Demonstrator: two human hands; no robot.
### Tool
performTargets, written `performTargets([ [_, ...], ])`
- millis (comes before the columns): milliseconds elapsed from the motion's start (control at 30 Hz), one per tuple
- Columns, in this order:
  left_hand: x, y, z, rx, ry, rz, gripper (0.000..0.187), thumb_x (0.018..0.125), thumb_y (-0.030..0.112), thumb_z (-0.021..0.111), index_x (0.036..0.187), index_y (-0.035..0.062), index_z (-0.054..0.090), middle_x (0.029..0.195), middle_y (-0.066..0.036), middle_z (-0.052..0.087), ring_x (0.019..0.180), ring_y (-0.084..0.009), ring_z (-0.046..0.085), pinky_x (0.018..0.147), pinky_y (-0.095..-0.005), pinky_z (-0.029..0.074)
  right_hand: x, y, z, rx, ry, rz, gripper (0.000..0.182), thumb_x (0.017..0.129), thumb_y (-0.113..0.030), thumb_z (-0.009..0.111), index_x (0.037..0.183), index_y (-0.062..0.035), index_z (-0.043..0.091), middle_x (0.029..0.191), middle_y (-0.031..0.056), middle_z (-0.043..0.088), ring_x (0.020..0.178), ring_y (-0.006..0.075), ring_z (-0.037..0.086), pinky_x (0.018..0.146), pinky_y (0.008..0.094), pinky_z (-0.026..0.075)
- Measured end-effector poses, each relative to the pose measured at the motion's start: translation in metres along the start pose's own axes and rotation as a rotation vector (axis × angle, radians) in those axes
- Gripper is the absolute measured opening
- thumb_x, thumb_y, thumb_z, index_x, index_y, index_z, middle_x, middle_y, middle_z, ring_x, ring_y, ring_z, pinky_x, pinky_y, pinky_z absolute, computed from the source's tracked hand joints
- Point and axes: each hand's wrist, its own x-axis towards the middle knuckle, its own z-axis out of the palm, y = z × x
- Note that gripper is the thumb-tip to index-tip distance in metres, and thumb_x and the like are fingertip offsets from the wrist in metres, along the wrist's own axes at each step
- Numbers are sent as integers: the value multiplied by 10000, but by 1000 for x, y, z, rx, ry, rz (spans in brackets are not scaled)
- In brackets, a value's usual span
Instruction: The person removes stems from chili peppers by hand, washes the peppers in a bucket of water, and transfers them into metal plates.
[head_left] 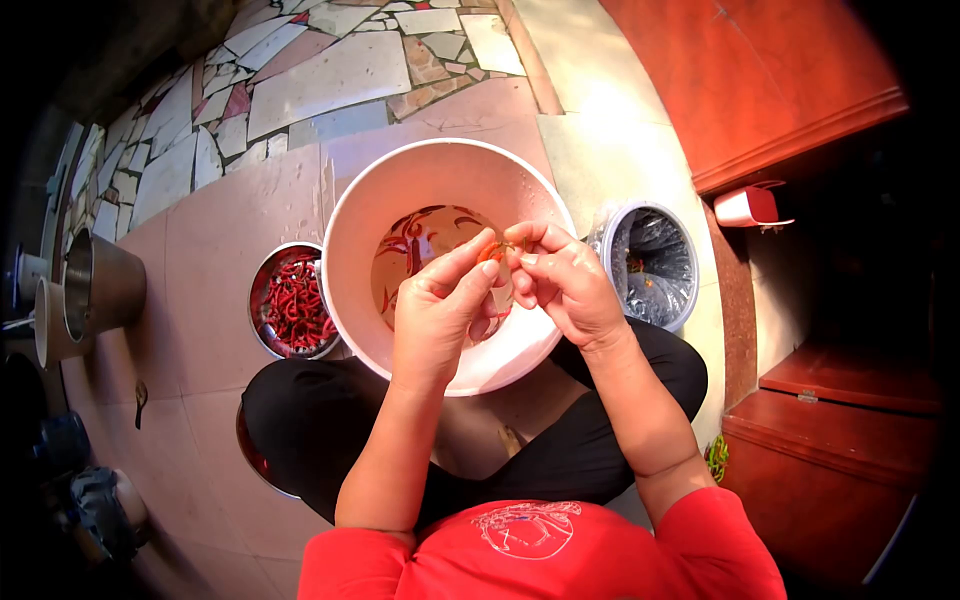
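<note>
Over a deep pale tub (350, 210), my two hands meet with their fingertips close together. My left hand (445, 300) pinches a small orange-red chili pepper (490, 252) between thumb and fingers. At its green stem end, my right hand (570, 285) is closed in a pinch, thumb against forefinger. Down in the tub, several red chilies (412, 232) float in water. Left of the tub stands a metal bowl (262, 335) heaped with red chilies (297, 305). To the right is a round bin (690, 285) lined with a plastic bag, with small scraps inside.
Red wooden furniture (800, 90) lines the right side, with a small red-and-white container (745, 207) by it. Green chilies (717, 458) lie near my right elbow. Metal pots (105, 285) stand at the left. Another bowl's rim (262, 470) shows beside my left knee.
</note>
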Motion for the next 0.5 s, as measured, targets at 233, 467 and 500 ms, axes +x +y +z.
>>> performTargets([
  [233, 0, -6, -1, 184, 29, 117, 252, 875, 106, 627, 1114, 26, 640, 673, 14, 588, 508, -27, 476, 413, -160, 347, 1, 14, 10, -369, 53, -186, 137, 877, -71, 622, 995, -19, 575, 803, 3, 581, 634, 41, 505, 534, 191, 441],
  [467, -5, 2, -5, 118, -34, 48, 160, 875, 111, 625, 985, 5, 675, 721, 2, 580, 525, -21, 461, 419, -174, 326, -4, 11, 3, -43, -117, -148, 72, 914, -101, 565, 948, -37, 557, 809, 14, 525, 638, 54, 460, 549, 181, 395],
  [500, -7, 6, -5, 9, -69, 38, 159, 879, 118, 619, 976, 4, 674, 708, 1, 572, 522, -26, 459, 417, -174, 325, -5, 7, 2, 369, -248, -107, 73, 921, -112, 552, 940, -41, 549, 818, 22, 503, 633, 62, 440, 544, 179, 378],
])
